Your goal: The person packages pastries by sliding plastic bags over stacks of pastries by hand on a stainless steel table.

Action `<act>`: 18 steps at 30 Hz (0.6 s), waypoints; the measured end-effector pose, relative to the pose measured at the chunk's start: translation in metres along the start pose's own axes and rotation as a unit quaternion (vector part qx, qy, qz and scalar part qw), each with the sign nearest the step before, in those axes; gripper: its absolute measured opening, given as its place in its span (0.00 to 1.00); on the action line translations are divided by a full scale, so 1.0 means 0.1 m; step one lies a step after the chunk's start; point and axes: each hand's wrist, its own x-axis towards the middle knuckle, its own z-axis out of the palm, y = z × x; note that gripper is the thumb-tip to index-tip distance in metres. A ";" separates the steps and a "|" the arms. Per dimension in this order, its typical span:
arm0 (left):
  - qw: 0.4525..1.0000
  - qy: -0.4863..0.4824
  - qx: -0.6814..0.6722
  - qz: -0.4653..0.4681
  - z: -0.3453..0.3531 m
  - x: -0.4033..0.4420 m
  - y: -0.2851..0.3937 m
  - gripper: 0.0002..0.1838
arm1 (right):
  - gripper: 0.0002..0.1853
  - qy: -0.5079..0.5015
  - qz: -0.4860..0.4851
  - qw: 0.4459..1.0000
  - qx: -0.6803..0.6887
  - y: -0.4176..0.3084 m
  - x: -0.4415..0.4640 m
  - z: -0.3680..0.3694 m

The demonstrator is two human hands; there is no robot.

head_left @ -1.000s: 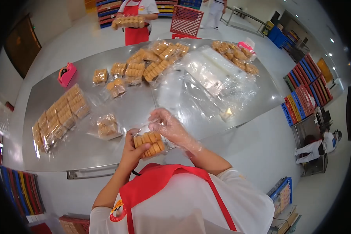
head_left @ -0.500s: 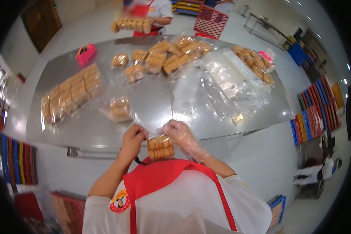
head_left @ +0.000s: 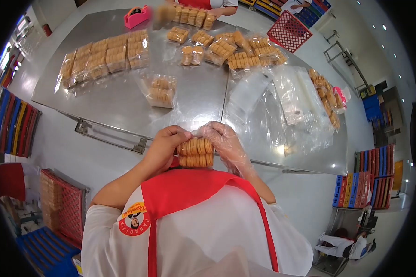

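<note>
A clear plastic bag of round biscuits (head_left: 196,152), stacked in two rows, hangs close to my red apron at the table's near edge. My bare left hand (head_left: 168,144) pinches the bag's top at its left corner. On the other side, my right hand (head_left: 223,142), in a clear plastic glove, grips the top of the same bag, fingers closed. Both hands nearly meet above the biscuits. Beyond them on the steel table (head_left: 196,97) lies a single packed bag of biscuits (head_left: 162,91).
A row of filled biscuit bags (head_left: 108,55) lies at left, near a pink tape dispenser (head_left: 137,17). More biscuit packs (head_left: 245,60) are piled at the back. Flat clear bags (head_left: 293,94) cover the right side, beside loose biscuits (head_left: 323,92). Across the table a co-worker (head_left: 224,10) handles biscuits.
The view has tilted and shifted, so the table sits higher in it. My hands have drawn closer together at the bag's top, still holding it.
</note>
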 end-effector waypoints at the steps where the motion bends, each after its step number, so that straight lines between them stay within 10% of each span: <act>1: 1.000 0.007 -0.004 0.006 0.00 0.00 0.00 0.08 | 0.13 -0.004 -0.003 1.000 0.003 -0.01 -0.01 0.02; 18: 0.983 0.003 0.127 0.133 -0.14 -0.04 -0.04 0.09 | 0.16 -0.033 -0.028 0.991 -0.130 -0.01 0.13 -0.01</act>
